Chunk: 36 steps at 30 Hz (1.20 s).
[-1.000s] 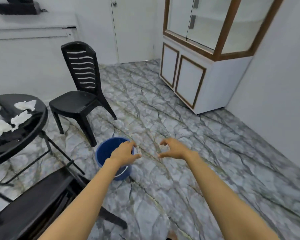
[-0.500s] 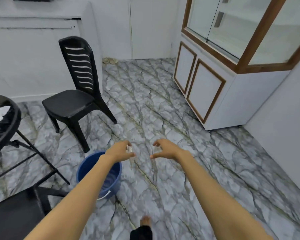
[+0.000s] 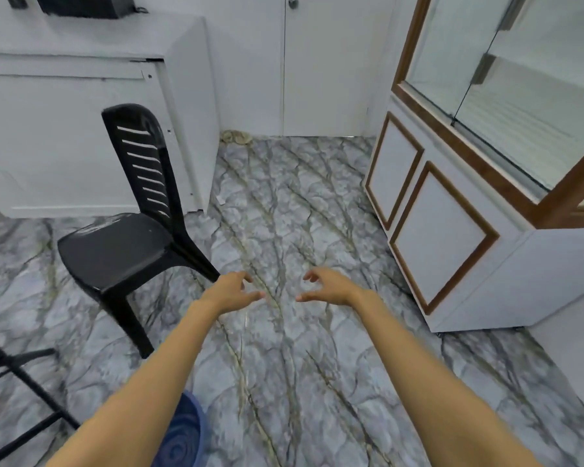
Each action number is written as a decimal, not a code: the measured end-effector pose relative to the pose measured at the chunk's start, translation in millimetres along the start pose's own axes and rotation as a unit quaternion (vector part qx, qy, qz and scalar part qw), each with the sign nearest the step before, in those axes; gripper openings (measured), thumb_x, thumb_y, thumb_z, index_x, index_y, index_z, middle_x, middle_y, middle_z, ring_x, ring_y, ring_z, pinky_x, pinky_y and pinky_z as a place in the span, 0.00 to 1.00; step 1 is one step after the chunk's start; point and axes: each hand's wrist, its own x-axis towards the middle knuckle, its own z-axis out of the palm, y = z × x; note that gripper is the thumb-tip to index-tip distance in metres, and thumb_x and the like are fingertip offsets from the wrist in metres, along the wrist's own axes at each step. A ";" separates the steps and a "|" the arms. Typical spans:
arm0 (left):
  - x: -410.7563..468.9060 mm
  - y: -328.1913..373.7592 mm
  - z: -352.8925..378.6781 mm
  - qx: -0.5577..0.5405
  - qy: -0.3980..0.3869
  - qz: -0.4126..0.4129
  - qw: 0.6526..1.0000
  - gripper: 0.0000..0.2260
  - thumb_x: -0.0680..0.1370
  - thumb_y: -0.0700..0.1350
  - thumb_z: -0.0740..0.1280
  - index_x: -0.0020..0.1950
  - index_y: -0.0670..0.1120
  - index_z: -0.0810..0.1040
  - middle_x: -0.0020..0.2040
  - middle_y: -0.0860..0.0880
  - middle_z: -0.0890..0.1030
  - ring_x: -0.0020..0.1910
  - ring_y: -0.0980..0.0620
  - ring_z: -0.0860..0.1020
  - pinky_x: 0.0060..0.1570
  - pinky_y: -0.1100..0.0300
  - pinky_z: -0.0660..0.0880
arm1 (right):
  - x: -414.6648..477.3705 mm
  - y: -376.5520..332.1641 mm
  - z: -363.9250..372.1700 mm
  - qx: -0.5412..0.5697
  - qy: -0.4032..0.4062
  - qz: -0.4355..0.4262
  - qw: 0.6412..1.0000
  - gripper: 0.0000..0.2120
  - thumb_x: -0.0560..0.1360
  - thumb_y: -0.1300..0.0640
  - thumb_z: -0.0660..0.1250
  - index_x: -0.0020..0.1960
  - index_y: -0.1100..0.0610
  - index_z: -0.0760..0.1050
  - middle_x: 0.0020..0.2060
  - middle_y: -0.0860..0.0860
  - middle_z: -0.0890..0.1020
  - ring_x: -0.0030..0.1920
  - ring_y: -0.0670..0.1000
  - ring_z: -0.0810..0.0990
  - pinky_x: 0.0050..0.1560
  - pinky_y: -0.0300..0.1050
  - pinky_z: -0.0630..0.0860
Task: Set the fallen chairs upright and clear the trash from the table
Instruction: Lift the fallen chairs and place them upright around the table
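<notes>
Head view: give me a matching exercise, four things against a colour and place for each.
Things:
1 chair
2 bucket
3 cabinet
4 door

Descriptions:
A blue, at the bottom edge
B white with brown trim, on the right
C black, upright, on the left
D plain white, on the far wall

Pairs: 1-C, 2-A, 3-B, 4-D

A black chair (image 3: pixel 129 230) with pale slits in its back stands at left on a grey marble-veined floor (image 3: pixel 284 214); lower left, a blue bucket (image 3: pixel 182 436); at right, a white cabinet (image 3: pixel 452 237) trimmed in brown
</notes>
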 end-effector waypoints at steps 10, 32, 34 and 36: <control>176.5 21.7 -69.1 -0.096 0.096 -0.111 0.984 0.27 0.74 0.62 0.63 0.64 0.44 0.71 0.58 0.43 0.78 0.55 0.47 0.76 0.53 0.57 0.71 | 229.5 13.2 -127.4 -0.015 -0.090 -0.100 0.991 0.32 0.71 0.39 0.67 0.67 0.56 0.67 0.65 0.55 0.72 0.64 0.53 0.72 0.61 0.46 0.69; 380.5 -69.3 -294.1 -0.265 0.458 -0.330 0.782 0.28 0.69 0.68 0.63 0.59 0.49 0.75 0.52 0.50 0.78 0.54 0.52 0.75 0.52 0.59 0.69 | 639.5 -206.9 -269.2 -0.050 -0.264 -0.365 0.891 0.27 0.71 0.38 0.66 0.64 0.53 0.71 0.60 0.51 0.76 0.57 0.49 0.74 0.55 0.41 0.68; 390.9 -80.5 -307.7 -0.273 0.470 -0.343 0.766 0.29 0.67 0.70 0.62 0.58 0.51 0.75 0.52 0.50 0.78 0.53 0.52 0.76 0.51 0.60 0.69 | 667.2 -237.1 -275.4 -0.049 -0.272 -0.384 0.881 0.25 0.71 0.37 0.66 0.62 0.51 0.71 0.60 0.50 0.75 0.56 0.48 0.74 0.52 0.40 0.67; 401.0 -89.7 -316.5 -0.290 0.475 -0.357 0.750 0.31 0.64 0.73 0.61 0.57 0.53 0.74 0.51 0.51 0.78 0.53 0.52 0.75 0.51 0.59 0.69 | 692.0 -263.1 -274.1 -0.052 -0.285 -0.402 0.868 0.24 0.71 0.36 0.65 0.61 0.50 0.72 0.59 0.49 0.75 0.56 0.47 0.73 0.52 0.40 0.65</control>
